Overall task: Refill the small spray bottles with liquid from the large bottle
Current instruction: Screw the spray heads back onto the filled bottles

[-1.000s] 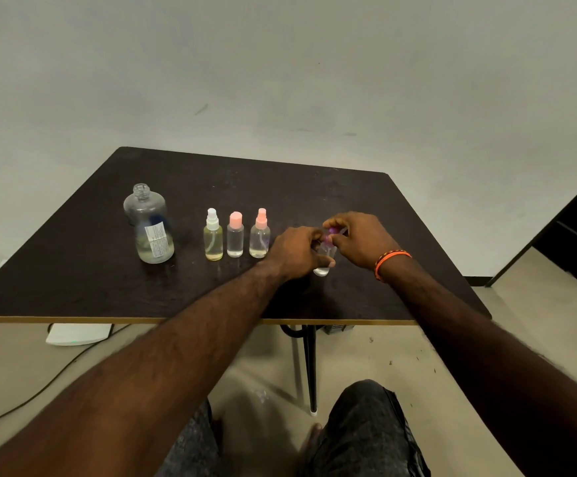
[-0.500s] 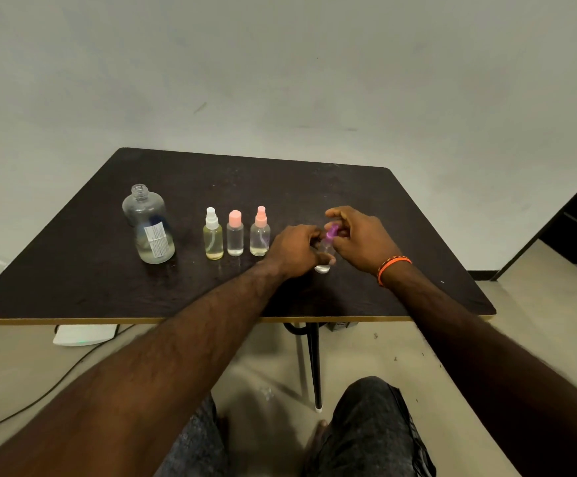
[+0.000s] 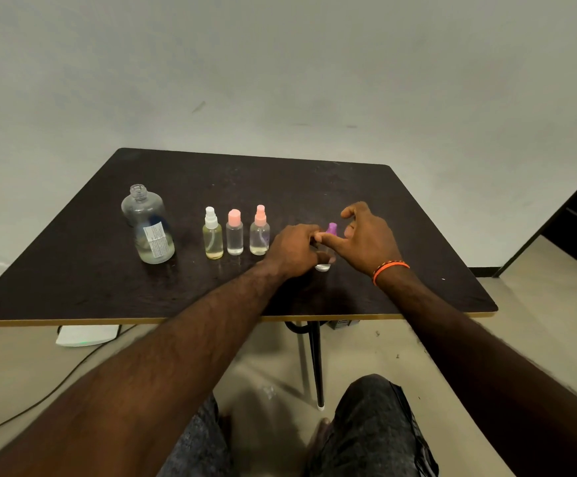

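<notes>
Right hand (image 3: 366, 237) fingers had opened off the purple cap (image 3: 331, 228), left hand (image 3: 295, 249) still wrapped the small bottle (image 3: 323, 261) mid-bench (image 3: 73, 287) toward near edge; cap probably tightened.

Plain off-white wall (image 3: 280, 63) with a couple of small scuff marks, nothing hanging on it. Dark wood-grain table (image 3: 211, 297) with a light edge strip, sitting on a thin black leg (image 3: 316, 366). Beige floor (image 3: 376, 342), bit dusty. A white box (image 3: 87, 335) with a cable (image 3: 39, 397) lies under the table. Dark doorway (image 3: 576, 222) off to the right. Lighting's soft and even.
</notes>
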`<action>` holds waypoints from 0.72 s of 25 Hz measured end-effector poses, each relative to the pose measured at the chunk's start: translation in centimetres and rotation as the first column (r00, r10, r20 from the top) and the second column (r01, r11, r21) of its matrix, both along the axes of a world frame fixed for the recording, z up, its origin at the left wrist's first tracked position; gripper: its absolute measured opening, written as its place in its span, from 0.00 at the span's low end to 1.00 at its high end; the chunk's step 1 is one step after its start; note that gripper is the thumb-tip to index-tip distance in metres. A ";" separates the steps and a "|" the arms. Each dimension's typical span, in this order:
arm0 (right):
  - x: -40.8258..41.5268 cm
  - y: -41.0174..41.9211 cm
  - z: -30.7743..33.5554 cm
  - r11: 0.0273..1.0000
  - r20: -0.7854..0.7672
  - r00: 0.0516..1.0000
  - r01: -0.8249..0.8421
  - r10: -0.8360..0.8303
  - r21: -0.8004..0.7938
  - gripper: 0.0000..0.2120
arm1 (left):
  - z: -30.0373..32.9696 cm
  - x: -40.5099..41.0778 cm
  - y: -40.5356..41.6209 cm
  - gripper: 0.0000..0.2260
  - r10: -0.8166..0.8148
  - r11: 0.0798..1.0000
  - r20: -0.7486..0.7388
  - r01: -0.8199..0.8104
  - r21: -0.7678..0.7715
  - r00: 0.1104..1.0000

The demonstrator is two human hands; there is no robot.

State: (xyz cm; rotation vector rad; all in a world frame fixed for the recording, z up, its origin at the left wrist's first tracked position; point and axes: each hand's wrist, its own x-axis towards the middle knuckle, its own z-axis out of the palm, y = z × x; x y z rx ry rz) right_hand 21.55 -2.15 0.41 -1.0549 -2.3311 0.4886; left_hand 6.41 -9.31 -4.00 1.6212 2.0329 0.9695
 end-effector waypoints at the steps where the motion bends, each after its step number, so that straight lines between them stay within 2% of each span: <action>1: 0.0 0.0 -0.3 0.997 -0.040 0.998 -0.043 0.041 -0.056 0.26 | 0.0 0.0 0.0 0.11 0.000 1.000 -0.006 0.000 0.004 1.000; 3: 0.0 0.0 -0.7 0.989 -0.098 0.990 -0.114 0.105 -0.091 0.24 | 0.0 0.0 -0.1 0.11 0.005 1.000 -0.015 -0.005 0.013 1.000; 6: 0.2 0.0 -0.9 1.000 -0.084 0.996 -0.010 0.008 -0.013 0.22 | -0.1 0.1 -0.1 0.11 0.007 1.000 -0.039 -0.007 0.018 0.999; 8: 0.2 -0.1 -1.2 0.998 -0.111 0.993 -0.035 0.029 -0.050 0.25 | -0.1 0.2 -0.1 0.11 0.012 1.000 -0.043 -0.011 0.019 0.999; 10: 0.2 -0.1 -1.5 0.993 -0.140 0.987 -0.087 0.076 -0.077 0.24 | -0.1 0.2 0.0 0.12 0.022 1.000 -0.046 -0.021 0.010 0.999; 12: 0.1 -0.1 -1.4 0.997 -0.139 0.990 -0.040 0.031 -0.061 0.21 | -0.4 0.2 0.1 0.14 0.033 0.999 -0.062 -0.033 0.009 0.998; 15: -0.1 -0.3 -1.9 0.998 -0.127 0.992 0.010 -0.017 -0.056 0.21 | -0.5 0.1 0.2 0.14 0.039 0.999 -0.090 -0.039 0.009 0.995; 18: 0.2 -0.3 -3.1 0.987 -0.106 0.994 -0.011 -0.007 -0.161 0.19 | -0.1 0.0 0.2 0.14 0.025 1.000 -0.118 -0.026 -0.008 0.993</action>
